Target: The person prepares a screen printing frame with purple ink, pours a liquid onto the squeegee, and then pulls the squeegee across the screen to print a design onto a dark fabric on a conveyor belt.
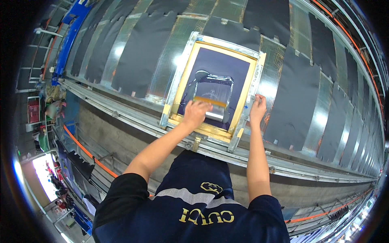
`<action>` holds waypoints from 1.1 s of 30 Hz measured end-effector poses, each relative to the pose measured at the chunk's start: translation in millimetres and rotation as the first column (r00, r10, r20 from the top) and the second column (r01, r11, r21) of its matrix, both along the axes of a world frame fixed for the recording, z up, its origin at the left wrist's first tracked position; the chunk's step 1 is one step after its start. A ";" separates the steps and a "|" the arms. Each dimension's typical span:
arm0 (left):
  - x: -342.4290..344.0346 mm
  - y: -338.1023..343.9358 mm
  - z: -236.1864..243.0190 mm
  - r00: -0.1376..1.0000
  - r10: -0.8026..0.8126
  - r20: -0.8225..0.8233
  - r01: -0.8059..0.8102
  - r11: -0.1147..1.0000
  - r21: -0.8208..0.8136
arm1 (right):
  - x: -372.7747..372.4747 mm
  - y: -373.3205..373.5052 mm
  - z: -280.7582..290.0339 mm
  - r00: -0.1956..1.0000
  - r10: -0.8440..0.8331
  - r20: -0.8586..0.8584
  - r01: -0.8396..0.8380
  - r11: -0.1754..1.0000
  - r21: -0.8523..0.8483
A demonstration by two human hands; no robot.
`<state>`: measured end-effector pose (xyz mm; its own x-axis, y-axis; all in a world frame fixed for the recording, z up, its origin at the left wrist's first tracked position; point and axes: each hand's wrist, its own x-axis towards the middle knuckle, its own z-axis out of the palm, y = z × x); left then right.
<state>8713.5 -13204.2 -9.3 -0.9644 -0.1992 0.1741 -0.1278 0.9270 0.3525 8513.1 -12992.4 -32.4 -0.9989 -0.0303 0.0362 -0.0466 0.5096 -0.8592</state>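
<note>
- Head view shows one printing screen frame (178,79) lying flat on a long table (121,44), and both hands of the person are at it.
- Counted: one frame, one squeegee (210,108), two hands. Many dark fabric pieces (142,48) lie in a row along the table, at least six left of the frame and at least five to its right.
- The left hand (197,113) is closed around the squeegee, fingers wrapped on its handle, inside the frame near its lower edge.
- The right hand (257,108) is closed on the right side bar of the frame, with the fingers curled over the metal edge.
- The two hands are apart, with the lower right corner of the frame between them.
- The frame has a pale metal outer edge and a yellow inner border. Its mesh is dark purple, with a wet grey patch of ink in the middle.
- The squeegee has an orange strip along the blade and lies across this patch.
- A metal rail (133,121) runs along the near table edge, just under the frame. Beside the frame, the fabric pieces lie close on both sides.
</note>
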 end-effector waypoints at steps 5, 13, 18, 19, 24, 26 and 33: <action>-38.6 -20.7 17.1 0.997 0.047 -0.064 -0.040 0.994 0.100 | -2.4 1.1 -4.6 0.999 -0.007 -0.050 0.008 1.000 0.022; -80.6 -31.4 16.6 0.996 0.063 0.067 -0.061 0.998 -0.034 | -0.2 0.8 -2.0 1.000 0.021 0.021 -0.020 1.000 -0.005; 15.1 8.3 5.3 1.000 -0.019 -0.011 0.019 1.000 -0.014 | -6.7 3.8 -15.2 0.996 0.043 -0.075 -0.045 0.999 -0.016; 27.4 10.7 6.6 0.999 -0.049 -0.022 0.049 0.999 0.022 | -9.8 5.3 -16.6 0.998 0.058 0.017 -0.058 0.998 -0.031; 68.0 -13.3 32.6 0.996 -0.082 -0.035 0.085 0.992 0.097 | -3.5 -30.9 60.5 0.999 0.049 0.005 -0.049 0.998 0.031; 87.4 -39.8 37.2 0.997 -0.073 -0.026 0.076 0.986 0.146 | 5.6 -62.7 53.7 0.995 0.070 -0.075 -0.072 0.997 -0.026; 171.4 -241.3 43.9 0.999 0.032 0.004 -0.032 0.993 0.111 | 113.6 -280.9 30.6 0.993 0.074 -0.094 -0.084 0.991 -0.101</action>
<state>8884.8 -13445.5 34.6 -0.9575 -0.2478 0.1473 -0.1574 0.8776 0.4529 8626.6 -13273.3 -1.8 -0.9861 -0.1001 0.1324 -0.1621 0.4085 -0.8983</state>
